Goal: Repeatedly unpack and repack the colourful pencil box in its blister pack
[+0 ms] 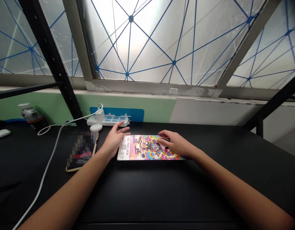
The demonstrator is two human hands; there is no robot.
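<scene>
A colourful pencil box (pixel 143 150) with cartoon pictures lies on the black desk, its printed "PENCIL BOX" label at the left end. My right hand (pixel 177 143) rests over the box's right part, fingers bent at the far edge and thumb on the printed face, holding it. At the box's upper left corner is my left hand (pixel 115 139), its fingers spread and pointing away from me. It is at or just beside the corner; whether it touches is hard to tell. The far right end of the box is partly covered by my right hand and forearm.
Behind my left hand stands a white power strip (pixel 107 120) with a plugged-in charger (pixel 99 114). A white cable (pixel 52 153) crosses the left side. A phone (pixel 83 150), white earbud case (pixel 96 127), white mouse-like object (pixel 2 133) and dark bottle (pixel 33 116) lie leftward.
</scene>
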